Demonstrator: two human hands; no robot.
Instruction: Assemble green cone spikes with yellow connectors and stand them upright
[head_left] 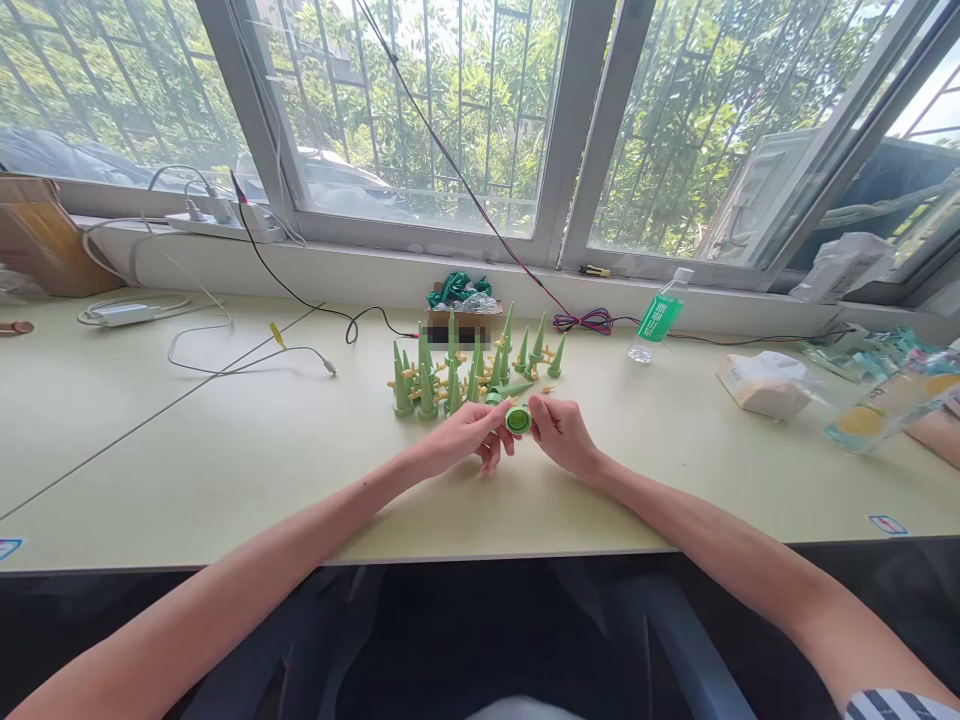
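Note:
Between my hands is a green watering spike (517,421), its round open end turned toward me. My left hand (474,432) pinches its left side with thumb and index finger, the other fingers hanging loosely below. My right hand (562,430) is closed on the right side of the same spike. Just beyond stands a cluster of similar green cone-shaped spikes (426,392), most upright with small yellow valve pieces at their sides. One green spike (514,388) lies on its side behind my fingers. A loose yellow piece (548,389) rests nearby.
A cardboard box (480,328) with green plastic wrapping stands behind the cluster. To the right are a water bottle (660,318), a tissue pack (766,384) and a clear plastic bag (892,400). Cables (225,350) cross the table (300,470) on the left.

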